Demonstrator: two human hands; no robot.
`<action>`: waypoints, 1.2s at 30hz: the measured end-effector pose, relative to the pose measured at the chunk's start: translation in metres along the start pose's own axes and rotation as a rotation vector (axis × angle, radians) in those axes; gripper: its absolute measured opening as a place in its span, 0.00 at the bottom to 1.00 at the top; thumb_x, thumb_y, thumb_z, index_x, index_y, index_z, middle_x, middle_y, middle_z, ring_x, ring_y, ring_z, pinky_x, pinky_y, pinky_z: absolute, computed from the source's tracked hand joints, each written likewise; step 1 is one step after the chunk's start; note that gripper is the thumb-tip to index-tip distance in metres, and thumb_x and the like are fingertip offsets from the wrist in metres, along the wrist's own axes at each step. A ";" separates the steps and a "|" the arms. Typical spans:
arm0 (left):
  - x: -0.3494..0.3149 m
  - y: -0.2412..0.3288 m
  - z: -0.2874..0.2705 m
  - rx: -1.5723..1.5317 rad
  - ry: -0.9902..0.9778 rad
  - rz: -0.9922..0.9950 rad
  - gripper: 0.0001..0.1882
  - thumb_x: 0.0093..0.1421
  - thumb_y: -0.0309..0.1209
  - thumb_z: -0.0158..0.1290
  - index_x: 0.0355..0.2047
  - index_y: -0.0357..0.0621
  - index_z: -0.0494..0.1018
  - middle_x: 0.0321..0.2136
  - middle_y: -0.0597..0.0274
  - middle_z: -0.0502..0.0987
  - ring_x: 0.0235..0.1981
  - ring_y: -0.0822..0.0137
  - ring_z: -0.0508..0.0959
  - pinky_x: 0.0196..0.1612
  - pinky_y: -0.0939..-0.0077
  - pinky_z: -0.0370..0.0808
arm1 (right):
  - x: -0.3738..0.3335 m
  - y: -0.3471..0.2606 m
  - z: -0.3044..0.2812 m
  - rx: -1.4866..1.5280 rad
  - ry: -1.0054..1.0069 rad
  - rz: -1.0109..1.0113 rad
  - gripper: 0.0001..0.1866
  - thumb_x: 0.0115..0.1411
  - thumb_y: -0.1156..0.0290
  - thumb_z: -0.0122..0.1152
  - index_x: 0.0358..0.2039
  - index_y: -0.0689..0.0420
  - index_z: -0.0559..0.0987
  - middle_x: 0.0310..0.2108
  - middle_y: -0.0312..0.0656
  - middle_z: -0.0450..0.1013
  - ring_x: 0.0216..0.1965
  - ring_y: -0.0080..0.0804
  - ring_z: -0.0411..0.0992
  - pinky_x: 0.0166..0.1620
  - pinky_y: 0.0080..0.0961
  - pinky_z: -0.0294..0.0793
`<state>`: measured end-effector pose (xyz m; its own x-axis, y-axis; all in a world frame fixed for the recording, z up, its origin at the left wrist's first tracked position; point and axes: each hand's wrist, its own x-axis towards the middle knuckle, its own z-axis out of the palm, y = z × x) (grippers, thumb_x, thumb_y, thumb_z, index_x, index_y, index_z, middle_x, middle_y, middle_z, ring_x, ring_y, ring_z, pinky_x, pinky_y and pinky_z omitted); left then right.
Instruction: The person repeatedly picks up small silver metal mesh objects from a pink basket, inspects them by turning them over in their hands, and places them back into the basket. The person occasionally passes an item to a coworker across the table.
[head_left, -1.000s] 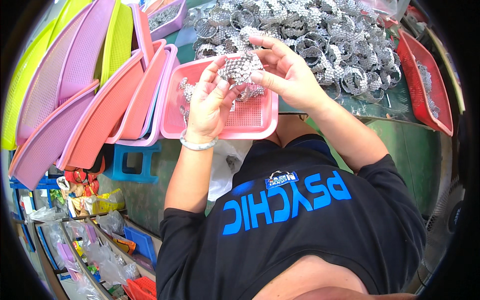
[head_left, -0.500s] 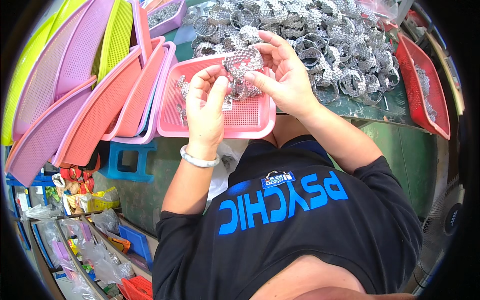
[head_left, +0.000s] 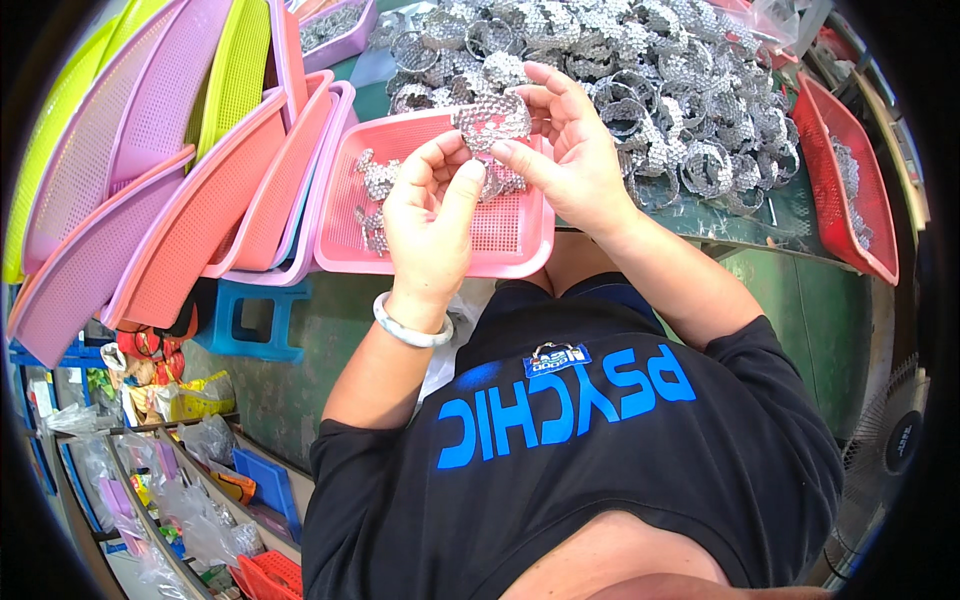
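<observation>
A silver, scale-textured cuff bracelet (head_left: 493, 117) is held up above a pink mesh basket (head_left: 505, 236). My right hand (head_left: 577, 160) pinches its right side between thumb and fingers. My left hand (head_left: 428, 215), with a pale bangle at the wrist, has its fingers curled and its thumb close to them at the bracelet's lower left side; the exact contact there is partly hidden. Inside the basket, small silver pieces (head_left: 380, 180) of the same texture lie at the left, and more show beneath the held bracelet.
A big heap of silver bracelets (head_left: 640, 90) covers the green table behind the basket. At the right edge stands a red basket (head_left: 848, 190) with silver pieces. Stacked colourful mesh baskets (head_left: 200, 200) lean at the left, above a blue stool (head_left: 255, 320). A fan (head_left: 900, 440) is at the right.
My left hand has shifted slightly right, toward the bracelet, uncovering more of the pieces in the basket. The bracelet has turned a little, its ring opening now showing; my right hand keeps hold.
</observation>
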<state>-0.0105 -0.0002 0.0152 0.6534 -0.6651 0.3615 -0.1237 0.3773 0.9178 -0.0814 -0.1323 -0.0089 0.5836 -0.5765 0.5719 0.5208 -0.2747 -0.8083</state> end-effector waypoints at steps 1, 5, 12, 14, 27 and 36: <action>-0.001 -0.001 0.000 0.014 0.006 0.008 0.17 0.58 0.22 0.49 0.48 0.33 0.66 0.41 0.59 0.72 0.41 0.74 0.71 0.45 0.81 0.69 | 0.000 0.001 0.000 -0.020 0.000 -0.009 0.38 0.45 0.72 0.68 0.57 0.56 0.60 0.44 0.45 0.66 0.43 0.28 0.65 0.49 0.25 0.65; 0.000 -0.006 0.000 0.059 0.034 0.041 0.20 0.57 0.22 0.51 0.50 0.31 0.64 0.41 0.58 0.71 0.40 0.73 0.71 0.43 0.81 0.70 | -0.001 -0.001 0.000 -0.106 -0.002 -0.030 0.38 0.45 0.72 0.67 0.57 0.57 0.59 0.46 0.47 0.66 0.46 0.31 0.65 0.50 0.26 0.65; 0.005 -0.011 -0.008 0.085 0.069 0.039 0.23 0.56 0.23 0.53 0.51 0.30 0.63 0.41 0.58 0.69 0.40 0.72 0.71 0.43 0.80 0.71 | -0.003 -0.008 0.003 -0.204 -0.036 -0.144 0.35 0.46 0.75 0.64 0.55 0.60 0.60 0.48 0.50 0.66 0.49 0.36 0.66 0.51 0.27 0.65; 0.007 -0.010 -0.008 0.062 0.070 0.033 0.24 0.56 0.24 0.53 0.51 0.28 0.61 0.41 0.57 0.69 0.41 0.72 0.71 0.43 0.80 0.71 | -0.004 -0.010 0.004 -0.209 -0.043 -0.151 0.35 0.46 0.77 0.63 0.55 0.61 0.59 0.48 0.51 0.66 0.49 0.36 0.67 0.51 0.28 0.66; 0.012 -0.009 -0.009 -0.002 0.092 -0.018 0.28 0.54 0.24 0.55 0.52 0.25 0.58 0.41 0.57 0.69 0.41 0.72 0.70 0.44 0.80 0.71 | -0.009 -0.013 0.008 -0.202 -0.081 -0.185 0.36 0.46 0.80 0.61 0.56 0.61 0.59 0.47 0.50 0.66 0.47 0.35 0.67 0.51 0.28 0.67; 0.013 -0.008 -0.009 -0.015 0.129 -0.033 0.26 0.53 0.25 0.57 0.50 0.27 0.62 0.39 0.60 0.70 0.39 0.73 0.70 0.42 0.82 0.70 | -0.013 -0.016 0.009 -0.192 -0.094 -0.174 0.35 0.46 0.80 0.61 0.55 0.61 0.60 0.46 0.50 0.66 0.46 0.35 0.67 0.50 0.28 0.67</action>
<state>0.0057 -0.0064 0.0116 0.7478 -0.5890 0.3064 -0.0905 0.3667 0.9259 -0.0916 -0.1134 -0.0016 0.5555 -0.4369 0.7075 0.4960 -0.5089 -0.7036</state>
